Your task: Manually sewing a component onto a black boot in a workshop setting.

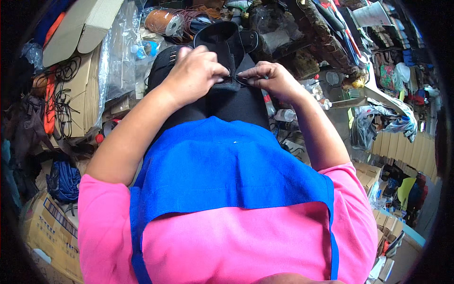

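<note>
A black boot-like piece [221,34] with a round opening lies over my dark-trousered thighs. On its right side a flap [249,39] bears a small metal eyelet. My left hand [196,71] is closed, with thumb and forefinger pinching the near part of the piece. From the other side my right hand [274,79] pinches close by, its fingertips a short way from the left ones. Something thin and dark shows between the fingertips; I cannot tell whether it is thread or lace. A blue apron [222,165] covers my lap and waist.
Beyond my knees stands an orange-brown spool [163,22] among tangled cords. Cardboard [75,99] and clear plastic sheeting [120,57] are at the left. A white metal frame leg [378,92] rises at the right, near plastic bottles [286,115]. A printed carton [52,236] sits lower left.
</note>
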Demonstrator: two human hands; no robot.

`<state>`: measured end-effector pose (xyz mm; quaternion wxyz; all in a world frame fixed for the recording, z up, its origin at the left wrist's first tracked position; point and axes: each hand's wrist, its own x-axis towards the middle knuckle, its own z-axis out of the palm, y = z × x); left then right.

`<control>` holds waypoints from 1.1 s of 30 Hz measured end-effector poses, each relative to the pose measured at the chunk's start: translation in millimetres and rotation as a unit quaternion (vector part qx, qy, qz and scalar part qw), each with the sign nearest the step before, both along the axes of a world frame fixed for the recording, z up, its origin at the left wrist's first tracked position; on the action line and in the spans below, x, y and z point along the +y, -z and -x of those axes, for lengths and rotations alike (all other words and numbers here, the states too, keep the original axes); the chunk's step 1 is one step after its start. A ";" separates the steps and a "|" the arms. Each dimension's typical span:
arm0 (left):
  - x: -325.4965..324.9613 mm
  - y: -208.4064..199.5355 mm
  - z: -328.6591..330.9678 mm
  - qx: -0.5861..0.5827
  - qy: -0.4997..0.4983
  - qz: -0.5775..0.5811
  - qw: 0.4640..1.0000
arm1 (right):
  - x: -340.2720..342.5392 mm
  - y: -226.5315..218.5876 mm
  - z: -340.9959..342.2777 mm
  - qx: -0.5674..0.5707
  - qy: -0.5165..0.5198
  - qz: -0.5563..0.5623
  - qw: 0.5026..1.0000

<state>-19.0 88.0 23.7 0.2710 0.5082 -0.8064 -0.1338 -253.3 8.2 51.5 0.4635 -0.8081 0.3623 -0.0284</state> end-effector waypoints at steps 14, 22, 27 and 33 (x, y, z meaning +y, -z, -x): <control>-4.7 -7.5 17.5 0.061 -0.128 -0.270 0.952 | 10.1 25.6 -6.3 -0.105 0.177 -0.182 0.961; -15.1 -7.8 13.2 -0.003 -0.061 -0.182 0.981 | 2.5 11.7 -14.7 -0.075 0.101 -0.147 0.981; -9.4 -16.7 0.7 -0.082 -0.009 -0.085 0.993 | -7.5 9.5 6.4 -0.098 0.176 -0.220 0.955; -8.9 -11.6 6.8 -0.021 -0.014 -0.167 0.986 | -3.4 31.4 16.8 -0.168 0.146 -0.215 0.951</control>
